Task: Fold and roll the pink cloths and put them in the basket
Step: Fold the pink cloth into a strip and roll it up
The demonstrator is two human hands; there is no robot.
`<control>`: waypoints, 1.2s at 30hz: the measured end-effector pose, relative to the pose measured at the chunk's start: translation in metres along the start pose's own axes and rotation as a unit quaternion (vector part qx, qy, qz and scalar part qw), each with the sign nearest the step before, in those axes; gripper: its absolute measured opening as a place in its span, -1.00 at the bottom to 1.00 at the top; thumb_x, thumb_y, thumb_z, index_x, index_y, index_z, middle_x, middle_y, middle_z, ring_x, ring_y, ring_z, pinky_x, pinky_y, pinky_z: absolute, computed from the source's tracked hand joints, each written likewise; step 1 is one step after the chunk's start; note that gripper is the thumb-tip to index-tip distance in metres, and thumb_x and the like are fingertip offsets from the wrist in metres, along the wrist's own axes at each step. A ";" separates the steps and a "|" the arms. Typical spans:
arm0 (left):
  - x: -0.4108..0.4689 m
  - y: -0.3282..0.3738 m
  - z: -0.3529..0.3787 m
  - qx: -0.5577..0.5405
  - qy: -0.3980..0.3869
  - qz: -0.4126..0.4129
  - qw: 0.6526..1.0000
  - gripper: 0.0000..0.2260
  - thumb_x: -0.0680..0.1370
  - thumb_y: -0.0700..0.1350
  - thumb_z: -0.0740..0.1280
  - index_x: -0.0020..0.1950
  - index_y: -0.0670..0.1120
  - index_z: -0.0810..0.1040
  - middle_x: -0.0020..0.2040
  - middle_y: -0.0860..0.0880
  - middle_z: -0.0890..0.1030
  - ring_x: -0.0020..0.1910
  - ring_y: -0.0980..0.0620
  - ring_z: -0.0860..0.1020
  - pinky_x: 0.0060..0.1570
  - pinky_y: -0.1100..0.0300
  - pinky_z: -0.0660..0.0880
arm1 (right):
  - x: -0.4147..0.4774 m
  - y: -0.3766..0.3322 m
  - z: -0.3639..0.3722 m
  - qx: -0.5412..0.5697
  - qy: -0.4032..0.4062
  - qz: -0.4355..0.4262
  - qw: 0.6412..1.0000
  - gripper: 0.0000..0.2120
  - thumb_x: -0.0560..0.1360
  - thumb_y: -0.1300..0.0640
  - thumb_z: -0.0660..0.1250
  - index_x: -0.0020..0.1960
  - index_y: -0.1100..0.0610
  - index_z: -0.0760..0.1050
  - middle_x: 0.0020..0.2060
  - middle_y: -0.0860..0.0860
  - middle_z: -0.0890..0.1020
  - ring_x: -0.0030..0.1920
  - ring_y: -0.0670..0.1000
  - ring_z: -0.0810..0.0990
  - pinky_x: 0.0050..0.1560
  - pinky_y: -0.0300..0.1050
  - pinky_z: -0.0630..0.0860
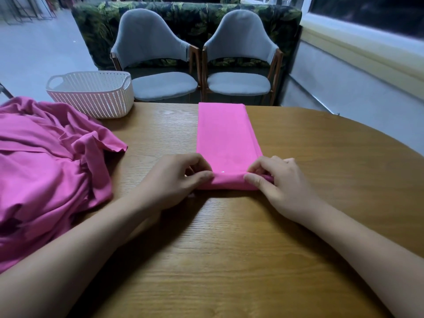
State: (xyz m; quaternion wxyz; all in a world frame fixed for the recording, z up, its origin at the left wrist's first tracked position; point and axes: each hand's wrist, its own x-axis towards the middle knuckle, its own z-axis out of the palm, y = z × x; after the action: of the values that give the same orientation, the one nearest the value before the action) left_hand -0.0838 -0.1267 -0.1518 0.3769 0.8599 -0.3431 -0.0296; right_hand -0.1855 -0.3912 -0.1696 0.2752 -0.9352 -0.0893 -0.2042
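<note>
A pink cloth point(226, 134) lies folded into a long narrow strip on the wooden table point(229, 249), running from the far edge towards me. Its near end is turned over into a small roll. My left hand point(174, 182) pinches the left end of that roll with thumb and fingers. My right hand point(280, 182) pinches the right end the same way. A heap of unfolded pink cloths point(46, 168) lies at the table's left. The white slatted basket point(91, 92) stands at the far left corner, and nothing shows inside it.
Two grey padded chairs point(160, 65) with wooden frames stand beyond the table's far edge, backed by a leaf-patterned partition. A wall with a window ledge runs along the right. The table's right edge curves round.
</note>
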 end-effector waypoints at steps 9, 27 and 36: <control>0.006 -0.003 0.012 0.132 0.080 0.092 0.984 -0.92 0.53 0.00 0.48 0.01 0.13 0.65 0.01 0.14 0.52 0.03 0.04 0.53 0.03 0.04 0.53 | 0.012 -0.003 0.006 -0.078 0.026 0.050 0.995 -0.85 0.59 -0.10 0.41 -0.09 -0.07 0.58 -0.19 -0.14 0.51 -0.09 -0.02 0.47 0.05 0.13 0.37; 0.003 -0.004 0.001 0.141 0.039 0.059 0.987 -0.75 0.45 0.00 0.55 0.11 0.17 0.66 -0.07 0.20 0.65 -0.20 0.26 0.53 -0.17 0.20 0.44 | 0.006 -0.011 0.009 -0.225 -0.016 -0.096 0.969 -0.82 0.67 -0.02 0.32 0.15 0.08 0.54 0.02 0.02 0.55 0.02 0.12 0.52 0.06 0.06 0.43; 0.003 0.000 -0.009 -0.061 -0.025 -0.040 0.997 -0.94 0.55 -0.02 0.54 -0.07 0.08 0.68 -0.17 0.07 0.70 -0.25 0.13 0.66 -0.23 0.21 0.53 | 0.010 -0.010 -0.006 0.054 -0.065 0.038 0.996 -0.92 0.67 0.04 0.36 0.08 0.02 0.48 -0.20 -0.12 0.66 -0.15 -0.07 0.61 -0.06 -0.14 0.49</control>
State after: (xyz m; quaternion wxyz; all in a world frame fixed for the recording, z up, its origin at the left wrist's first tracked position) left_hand -0.0790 -0.1231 -0.1448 0.4189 0.8469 -0.3156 -0.0870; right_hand -0.1809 -0.3855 -0.1560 0.3264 -0.9331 -0.0822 -0.1269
